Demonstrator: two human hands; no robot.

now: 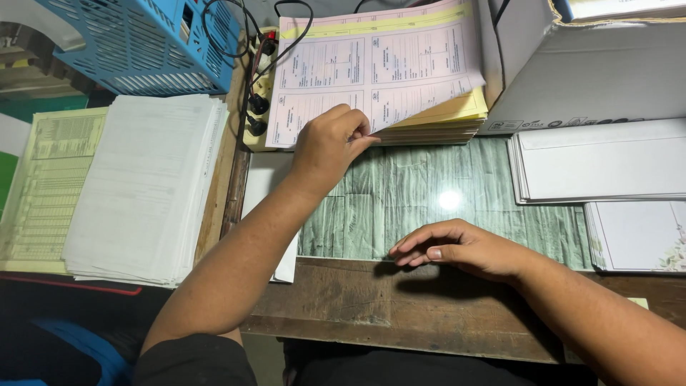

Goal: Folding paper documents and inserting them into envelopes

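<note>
**Left hand pinching the near edge of a pink form atop a stacked pad**

The left hand (330, 143) is curled nearly closed, thumb and fingertips (361, 129) pinched on the near edge of the top pink form (379, 71). The sheet extends away from the grip, up and to the right, its long axis running left to right across the stack of forms (443, 118). Just right of the grip, the lifted edge exposes yellow and pink sheets beneath. The form is pale pink, printed in four ruled panels, thin and flexible. The right hand (457, 249) lies well nearer the body than the grip, palm down and fingers loosely extended, holding nothing, over the near edge of the green patterned table cover (414, 193); the left hand is clearly the nearer to the form. Left of the grip sits a power strip (257, 107) and, farther off, a white paper pile (143, 186). To its right lie white envelopes (600, 161).
</note>
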